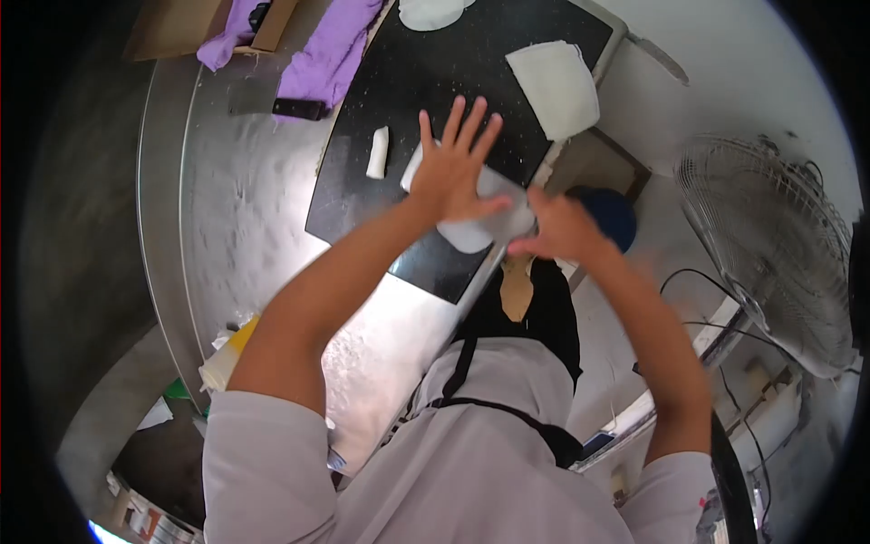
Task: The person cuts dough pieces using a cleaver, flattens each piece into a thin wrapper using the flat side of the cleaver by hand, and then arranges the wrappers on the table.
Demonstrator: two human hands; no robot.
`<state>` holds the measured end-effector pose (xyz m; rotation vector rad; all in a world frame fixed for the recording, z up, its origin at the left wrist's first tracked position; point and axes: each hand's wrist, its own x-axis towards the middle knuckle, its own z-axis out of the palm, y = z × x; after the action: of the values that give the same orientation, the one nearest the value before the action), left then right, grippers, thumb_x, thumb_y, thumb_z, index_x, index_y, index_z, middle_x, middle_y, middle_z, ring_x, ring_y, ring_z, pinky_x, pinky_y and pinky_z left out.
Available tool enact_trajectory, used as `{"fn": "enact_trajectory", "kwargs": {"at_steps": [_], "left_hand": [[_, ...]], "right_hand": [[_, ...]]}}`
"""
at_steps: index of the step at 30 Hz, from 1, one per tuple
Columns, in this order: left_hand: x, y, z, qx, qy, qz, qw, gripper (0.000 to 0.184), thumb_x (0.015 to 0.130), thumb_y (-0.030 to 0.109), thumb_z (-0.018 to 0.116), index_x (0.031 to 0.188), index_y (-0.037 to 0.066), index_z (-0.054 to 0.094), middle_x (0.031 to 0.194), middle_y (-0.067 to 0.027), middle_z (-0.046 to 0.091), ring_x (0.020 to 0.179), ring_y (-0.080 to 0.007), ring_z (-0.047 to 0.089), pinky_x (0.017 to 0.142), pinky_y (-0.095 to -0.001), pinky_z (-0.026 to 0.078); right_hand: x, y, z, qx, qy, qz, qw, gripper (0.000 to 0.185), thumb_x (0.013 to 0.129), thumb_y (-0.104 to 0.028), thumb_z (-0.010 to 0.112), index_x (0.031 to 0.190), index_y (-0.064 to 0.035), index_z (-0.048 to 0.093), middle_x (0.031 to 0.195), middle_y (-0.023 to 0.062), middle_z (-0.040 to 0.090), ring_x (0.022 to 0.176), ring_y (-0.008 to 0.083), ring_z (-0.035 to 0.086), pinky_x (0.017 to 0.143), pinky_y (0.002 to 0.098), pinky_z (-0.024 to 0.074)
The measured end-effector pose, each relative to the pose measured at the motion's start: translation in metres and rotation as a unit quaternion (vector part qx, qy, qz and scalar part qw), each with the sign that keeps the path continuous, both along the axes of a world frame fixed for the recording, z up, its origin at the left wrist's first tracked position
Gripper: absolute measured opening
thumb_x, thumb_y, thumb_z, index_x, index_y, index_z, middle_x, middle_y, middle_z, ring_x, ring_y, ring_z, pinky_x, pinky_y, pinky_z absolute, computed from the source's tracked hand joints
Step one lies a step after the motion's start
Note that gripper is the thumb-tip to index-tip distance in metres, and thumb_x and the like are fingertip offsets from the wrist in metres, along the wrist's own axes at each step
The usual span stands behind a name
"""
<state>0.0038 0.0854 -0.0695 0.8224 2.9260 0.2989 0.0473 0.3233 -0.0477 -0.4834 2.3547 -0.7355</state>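
My left hand [450,177] is open, fingers spread wide, over a white sheet that looks like dough [467,234] on the black board [408,100]. To its right my right hand [566,227] is at the board's near edge. Its thumb and forefinger sit apart at the side of a greyish, blurred patch, and motion smears them, so I cannot tell whether they grip it. Left of my left hand lies a short white roll [378,152], dough-like. A larger flat white piece [557,89] rests at the board's right edge.
Another white piece [433,11] lies at the board's far end. On the metal table [240,190] are a black-handled knife [299,109], a purple towel [331,54] and a cardboard box [177,27]. A caged fan [766,236] stands at right, with cables near it. A yellow-and-white bottle [227,358] is at left.
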Motion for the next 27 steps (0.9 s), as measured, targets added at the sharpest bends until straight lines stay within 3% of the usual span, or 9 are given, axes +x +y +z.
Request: {"fn": "enact_trajectory", "kwargs": {"at_steps": [4, 10, 12, 15, 17, 19, 22, 24, 27], "left_hand": [[-0.034, 0.006, 0.006, 0.035, 0.051, -0.057, 0.996, 0.114, 0.074, 0.082, 0.059, 0.164, 0.019, 0.026, 0.17, -0.012, 0.021, 0.155, -0.0414, 0.018, 0.112, -0.0792, 0.012], [-0.036, 0.017, 0.004, 0.05, 0.012, -0.092, 0.994, 0.116, 0.074, 0.079, 0.063, 0.164, 0.016, 0.025, 0.168, -0.0196, 0.02, 0.155, -0.0452, 0.015, 0.116, -0.0754, 0.012], [-0.035, 0.02, -0.002, 0.029, -0.01, -0.094, 0.995, 0.115, 0.073, 0.083, 0.06, 0.163, 0.02, 0.028, 0.168, -0.019, 0.02, 0.155, -0.0463, 0.013, 0.114, -0.0771, 0.011], [-0.057, 0.023, 0.004, 0.074, 0.098, -0.094, 0.988, 0.107, 0.075, 0.086, 0.054, 0.162, 0.028, 0.031, 0.169, -0.0169, 0.02, 0.155, -0.0457, 0.014, 0.114, -0.0777, 0.01], [-0.083, 0.024, 0.008, 0.057, 0.166, -0.091, 0.98, 0.103, 0.08, 0.081, 0.055, 0.163, 0.026, 0.029, 0.169, -0.0173, 0.019, 0.155, -0.0442, 0.016, 0.115, -0.075, 0.013], [-0.081, 0.023, 0.014, 0.072, 0.191, -0.048, 0.978, 0.1, 0.083, 0.073, 0.059, 0.163, 0.023, 0.027, 0.169, -0.0166, 0.02, 0.154, -0.0431, 0.017, 0.117, -0.0728, 0.014], [-0.04, 0.006, 0.045, 0.025, 0.147, -0.008, 0.989, 0.092, 0.087, 0.053, 0.069, 0.161, 0.017, 0.029, 0.167, -0.0141, 0.025, 0.153, -0.0376, 0.024, 0.119, -0.0667, 0.018], [-0.013, -0.015, 0.053, -0.025, 0.022, -0.226, 0.974, 0.081, 0.087, 0.037, 0.073, 0.156, 0.015, 0.037, 0.161, -0.011, 0.036, 0.145, -0.0294, 0.039, 0.118, -0.0562, 0.029], [0.015, -0.03, 0.04, -0.038, 0.102, -0.303, 0.947, 0.065, 0.087, 0.025, 0.072, 0.147, 0.013, 0.049, 0.144, -0.0064, 0.054, 0.131, -0.0228, 0.052, 0.108, -0.0472, 0.039]], "right_hand": [[-0.015, -0.007, -0.004, -0.029, 0.029, -0.029, 0.999, 0.085, 0.065, -0.053, 0.09, 0.116, 0.0055, 0.055, 0.089, 0.0289, 0.07, 0.09, 0.0479, 0.07, 0.079, 0.0534, 0.0564], [-0.007, 0.003, 0.0, 0.016, -0.012, -0.052, 0.998, 0.09, 0.065, -0.053, 0.09, 0.121, 0.007, 0.054, 0.102, 0.0325, 0.068, 0.102, 0.0496, 0.067, 0.086, 0.0532, 0.0548], [0.02, 0.002, -0.023, -0.066, 0.115, -0.054, 0.99, 0.09, 0.066, -0.051, 0.091, 0.124, 0.0065, 0.053, 0.108, 0.0342, 0.066, 0.105, 0.0526, 0.065, 0.09, 0.0518, 0.0541], [-0.015, -0.006, 0.019, -0.062, -0.037, -0.1, 0.992, 0.074, 0.073, -0.041, 0.088, 0.12, 0.005, 0.054, 0.103, 0.0334, 0.066, 0.105, 0.0516, 0.063, 0.092, 0.0513, 0.0512], [-0.063, -0.002, 0.028, -0.011, -0.088, -0.133, 0.987, 0.065, 0.077, -0.036, 0.086, 0.119, 0.0038, 0.055, 0.102, 0.0328, 0.066, 0.104, 0.051, 0.063, 0.091, 0.0515, 0.0505], [-0.072, 0.003, 0.017, -0.073, 0.12, -0.102, 0.985, 0.049, 0.083, -0.027, 0.08, 0.115, 0.0025, 0.056, 0.101, 0.0312, 0.067, 0.101, 0.049, 0.064, 0.085, 0.0514, 0.0514], [-0.07, 0.002, 0.011, -0.097, 0.072, -0.209, 0.97, 0.045, 0.085, -0.022, 0.078, 0.118, 0.0007, 0.058, 0.105, 0.0281, 0.068, 0.101, 0.0452, 0.066, 0.086, 0.0485, 0.0526], [-0.033, 0.001, -0.001, -0.172, 0.071, -0.212, 0.959, 0.046, 0.087, -0.019, 0.076, 0.126, -0.0014, 0.059, 0.109, 0.0239, 0.071, 0.103, 0.0379, 0.069, 0.088, 0.044, 0.0541], [0.046, -0.016, -0.005, -0.194, -0.009, -0.217, 0.957, 0.05, 0.09, -0.019, 0.075, 0.132, 0.0007, 0.057, 0.114, 0.0223, 0.072, 0.107, 0.0316, 0.071, 0.09, 0.0403, 0.0538]]}}
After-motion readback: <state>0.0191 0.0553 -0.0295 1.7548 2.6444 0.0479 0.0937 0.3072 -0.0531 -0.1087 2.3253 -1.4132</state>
